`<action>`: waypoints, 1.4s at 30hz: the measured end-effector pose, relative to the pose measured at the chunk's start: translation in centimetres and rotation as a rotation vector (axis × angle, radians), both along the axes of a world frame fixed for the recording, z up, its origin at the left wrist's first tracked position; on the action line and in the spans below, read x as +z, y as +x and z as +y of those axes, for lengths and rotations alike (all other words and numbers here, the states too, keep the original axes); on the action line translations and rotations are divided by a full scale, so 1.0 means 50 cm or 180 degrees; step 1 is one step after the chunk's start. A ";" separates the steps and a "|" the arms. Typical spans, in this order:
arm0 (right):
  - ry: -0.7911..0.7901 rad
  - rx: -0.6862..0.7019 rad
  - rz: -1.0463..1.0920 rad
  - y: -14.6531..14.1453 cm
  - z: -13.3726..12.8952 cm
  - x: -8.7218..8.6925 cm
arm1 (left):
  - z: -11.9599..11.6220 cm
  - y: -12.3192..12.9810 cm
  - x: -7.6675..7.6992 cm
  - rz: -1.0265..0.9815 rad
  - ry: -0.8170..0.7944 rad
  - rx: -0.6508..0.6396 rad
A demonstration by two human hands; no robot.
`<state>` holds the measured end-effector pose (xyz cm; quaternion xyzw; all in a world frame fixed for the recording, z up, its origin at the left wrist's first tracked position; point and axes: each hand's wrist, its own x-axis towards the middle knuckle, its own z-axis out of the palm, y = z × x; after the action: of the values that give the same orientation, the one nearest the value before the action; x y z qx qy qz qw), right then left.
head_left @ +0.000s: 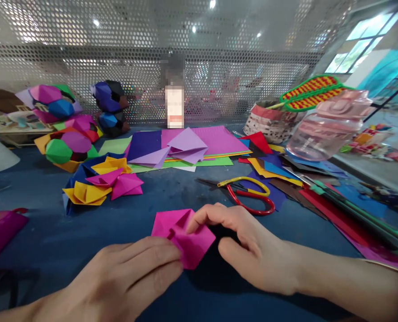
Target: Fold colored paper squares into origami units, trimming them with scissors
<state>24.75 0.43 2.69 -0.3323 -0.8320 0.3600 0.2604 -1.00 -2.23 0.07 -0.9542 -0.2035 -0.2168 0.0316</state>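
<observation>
A folded magenta paper [199, 243] lies on or just above the blue table at the lower middle, with creased flaps near its centre. My left hand [134, 273] holds its lower left side, fingers pressed together on the edge. The index finger of my right hand [246, 246] touches a flap on top of the paper, and the thumb is apart from it at the right. Scissors [249, 192] with yellow and red handles lie behind my right hand. Yellow and magenta folded pieces [126, 184] sit to the back left.
Coloured paper sheets [220, 141] are stacked at the back. Folded paper balls [71, 147] stand at the left. On the right are a clear pink bottle [323, 129], a fabric basket [269, 123], paper scraps and a green-black tool [356, 212]. A magenta pouch [4, 230] lies far left.
</observation>
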 end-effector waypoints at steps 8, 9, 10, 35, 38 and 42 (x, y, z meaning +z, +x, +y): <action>0.1719 0.0132 -0.0343 0.005 0.012 -0.022 | -0.006 0.021 0.029 -0.0421 -0.0105 0.0254; 0.1978 0.0188 -0.0431 0.007 0.016 -0.024 | -0.007 0.020 0.028 -0.0400 -0.0118 0.0231; 0.2149 0.0336 -0.0541 0.008 0.020 -0.025 | -0.006 0.019 0.027 -0.0388 -0.0128 0.0214; 0.0004 0.0005 -0.0094 -0.025 0.014 -0.035 | -0.005 -0.003 0.031 0.0072 0.0002 -0.0342; 0.0052 -0.0059 -0.0217 -0.036 0.016 -0.032 | -0.006 -0.004 0.027 0.0055 0.0035 -0.0280; 0.0205 -0.0086 -0.0350 -0.048 0.019 -0.032 | -0.008 -0.008 0.022 0.0050 0.0021 -0.0319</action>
<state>22.36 1.40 1.09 -0.3542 -0.8516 0.3107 0.2296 -1.40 -2.64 1.19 -0.9648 -0.1545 -0.2113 0.0255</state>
